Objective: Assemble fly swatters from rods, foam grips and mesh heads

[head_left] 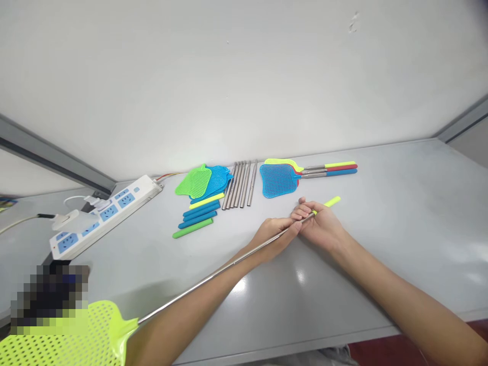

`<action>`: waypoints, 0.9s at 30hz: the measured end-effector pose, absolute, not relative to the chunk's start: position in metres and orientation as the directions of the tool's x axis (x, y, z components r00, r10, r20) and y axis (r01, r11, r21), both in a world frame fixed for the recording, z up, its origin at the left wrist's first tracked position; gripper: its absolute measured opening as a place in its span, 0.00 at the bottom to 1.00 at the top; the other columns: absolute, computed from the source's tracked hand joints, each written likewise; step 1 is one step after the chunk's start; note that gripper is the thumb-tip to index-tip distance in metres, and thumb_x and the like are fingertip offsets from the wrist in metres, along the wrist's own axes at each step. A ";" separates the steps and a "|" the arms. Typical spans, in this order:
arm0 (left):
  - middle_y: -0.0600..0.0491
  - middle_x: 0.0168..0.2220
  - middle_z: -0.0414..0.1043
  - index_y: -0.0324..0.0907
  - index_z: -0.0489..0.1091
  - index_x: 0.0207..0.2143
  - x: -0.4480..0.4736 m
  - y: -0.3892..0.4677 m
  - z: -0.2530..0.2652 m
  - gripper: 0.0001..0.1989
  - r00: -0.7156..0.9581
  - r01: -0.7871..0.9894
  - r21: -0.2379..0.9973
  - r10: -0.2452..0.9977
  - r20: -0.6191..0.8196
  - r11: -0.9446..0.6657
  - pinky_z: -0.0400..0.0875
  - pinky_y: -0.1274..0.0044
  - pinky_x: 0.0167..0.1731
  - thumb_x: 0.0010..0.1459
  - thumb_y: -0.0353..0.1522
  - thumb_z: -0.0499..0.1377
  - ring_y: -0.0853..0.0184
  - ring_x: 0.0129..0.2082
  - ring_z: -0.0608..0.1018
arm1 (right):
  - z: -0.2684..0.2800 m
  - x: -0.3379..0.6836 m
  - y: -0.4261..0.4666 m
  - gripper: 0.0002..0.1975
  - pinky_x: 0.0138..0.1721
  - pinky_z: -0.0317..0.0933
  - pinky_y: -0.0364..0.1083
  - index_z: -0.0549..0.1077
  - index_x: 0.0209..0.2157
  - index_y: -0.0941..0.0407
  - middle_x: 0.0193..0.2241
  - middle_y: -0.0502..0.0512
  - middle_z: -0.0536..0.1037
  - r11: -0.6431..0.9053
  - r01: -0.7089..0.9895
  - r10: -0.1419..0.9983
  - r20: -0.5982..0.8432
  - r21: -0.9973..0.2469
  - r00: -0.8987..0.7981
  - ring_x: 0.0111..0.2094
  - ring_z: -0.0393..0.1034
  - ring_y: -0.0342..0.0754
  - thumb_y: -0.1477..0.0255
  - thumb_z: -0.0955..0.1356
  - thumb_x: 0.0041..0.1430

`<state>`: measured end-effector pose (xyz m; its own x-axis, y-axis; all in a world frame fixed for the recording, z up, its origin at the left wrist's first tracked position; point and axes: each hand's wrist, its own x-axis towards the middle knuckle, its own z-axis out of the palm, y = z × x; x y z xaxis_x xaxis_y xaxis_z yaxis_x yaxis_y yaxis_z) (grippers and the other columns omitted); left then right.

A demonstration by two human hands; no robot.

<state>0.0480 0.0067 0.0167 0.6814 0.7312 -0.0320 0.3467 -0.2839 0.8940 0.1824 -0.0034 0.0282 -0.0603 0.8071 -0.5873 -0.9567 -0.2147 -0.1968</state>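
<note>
A yellow-green fly swatter [102,325] with an extended metal rod slants across the view, its perforated head at the lower left. My left hand [275,236] is closed round the rod just below the grip. My right hand [320,226] is wrapped round the yellow grip [333,202], whose end sticks out beyond the hand. The two hands touch or nearly touch. Behind them lie several put-together swatters, a blue swatter [280,180] on top, with yellow, red and blue grips pointing right.
Left of centre lie green [194,181] and blue swatter heads [218,179], several metal rods [240,185], and loose blue, yellow and green grips [192,228]. A power strip [109,216] with plugs stands at the left. The grey table [400,213] meets a white wall.
</note>
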 end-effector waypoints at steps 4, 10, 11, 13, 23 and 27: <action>0.59 0.14 0.54 0.39 0.59 0.19 0.048 0.006 0.016 0.21 0.681 0.351 0.892 0.732 -0.033 -0.286 0.52 0.82 0.18 0.59 0.43 0.44 0.76 0.17 0.58 | 0.029 0.182 -0.003 0.08 0.17 0.52 0.38 0.61 0.27 0.59 0.14 0.42 0.51 -0.212 -0.958 0.804 -0.592 -0.194 -0.058 0.14 0.48 0.37 0.85 0.59 0.45; 0.59 0.14 0.54 0.39 0.59 0.19 0.048 0.007 0.017 0.21 0.686 0.356 0.889 0.726 -0.039 -0.288 0.52 0.82 0.18 0.58 0.43 0.44 0.76 0.17 0.59 | 0.029 0.181 -0.004 0.08 0.17 0.52 0.38 0.61 0.27 0.59 0.14 0.42 0.51 -0.213 -0.958 0.807 -0.588 -0.191 -0.062 0.14 0.49 0.37 0.84 0.58 0.45; 0.59 0.14 0.54 0.39 0.59 0.19 0.048 0.007 0.018 0.22 0.686 0.361 0.888 0.726 -0.045 -0.286 0.52 0.82 0.18 0.58 0.43 0.44 0.76 0.17 0.59 | 0.029 0.182 -0.004 0.08 0.17 0.52 0.38 0.61 0.27 0.58 0.14 0.42 0.51 -0.213 -0.958 0.808 -0.586 -0.192 -0.062 0.14 0.49 0.37 0.84 0.58 0.45; 0.59 0.14 0.54 0.39 0.59 0.19 0.048 0.007 0.018 0.22 0.684 0.370 0.885 0.727 -0.056 -0.281 0.53 0.82 0.18 0.58 0.43 0.43 0.75 0.17 0.59 | 0.028 0.182 -0.004 0.08 0.17 0.52 0.38 0.61 0.27 0.58 0.14 0.42 0.51 -0.213 -0.957 0.812 -0.581 -0.195 -0.062 0.14 0.49 0.37 0.85 0.58 0.45; 0.59 0.16 0.53 0.39 0.58 0.19 0.048 0.006 0.017 0.21 0.704 0.360 0.868 0.710 -0.012 -0.343 0.52 0.81 0.19 0.59 0.41 0.43 0.76 0.18 0.58 | 0.027 0.182 -0.004 0.08 0.17 0.53 0.38 0.61 0.26 0.57 0.14 0.42 0.50 -0.239 -0.947 0.818 -0.571 -0.214 -0.077 0.14 0.50 0.38 0.84 0.59 0.45; 0.59 0.17 0.54 0.39 0.58 0.19 0.049 0.006 0.016 0.21 0.704 0.356 0.860 0.710 0.011 -0.366 0.52 0.81 0.20 0.59 0.41 0.43 0.76 0.18 0.59 | 0.026 0.182 -0.005 0.08 0.17 0.53 0.38 0.61 0.26 0.57 0.14 0.42 0.51 -0.241 -0.947 0.817 -0.570 -0.210 -0.081 0.14 0.50 0.38 0.84 0.59 0.45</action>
<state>0.0490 0.0059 0.0157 0.7040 0.7101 0.0113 0.3556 -0.3662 0.8599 0.1820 -0.0048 0.0262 -0.0815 0.8173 -0.5704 -0.9475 -0.2411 -0.2102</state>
